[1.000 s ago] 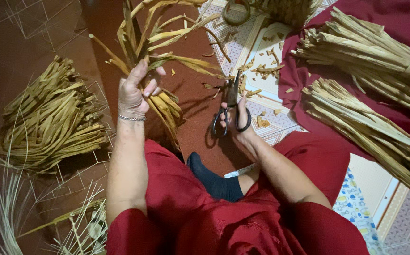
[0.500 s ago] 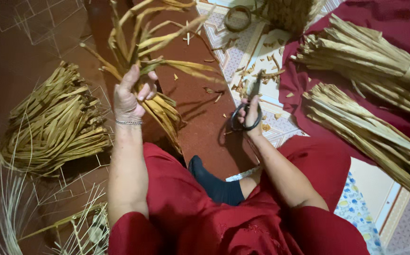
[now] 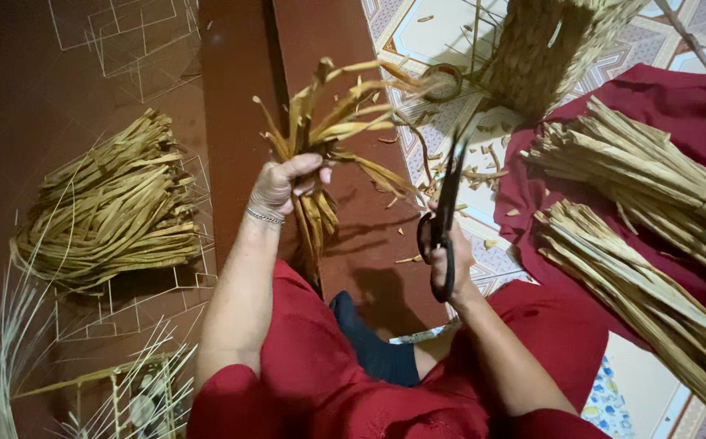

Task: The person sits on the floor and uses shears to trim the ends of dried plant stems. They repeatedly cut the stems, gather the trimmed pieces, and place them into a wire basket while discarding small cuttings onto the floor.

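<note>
My left hand (image 3: 282, 185) grips a bunch of dried yellow leaf strips (image 3: 330, 130), held upright with the ends splaying outward. My right hand (image 3: 450, 260) holds black scissors (image 3: 447, 203) by the handles, blades pointing up beside the strips, to their right. A thin bracelet circles my left wrist. I wear red clothing, and my lap fills the lower middle of the view.
A curved heap of dried strips (image 3: 113, 207) lies on the brown floor at left. Two tied bundles (image 3: 645, 175) (image 3: 653, 293) rest on a red cloth at right. A woven basket (image 3: 548, 49) and a tape roll (image 3: 440, 81) sit on the patterned tiles, among cut scraps.
The right hand has lifted the scissors from pointing down near the floor to pointing up beside the strips. The left hand's bunch has shifted right, closer to the scissors.
</note>
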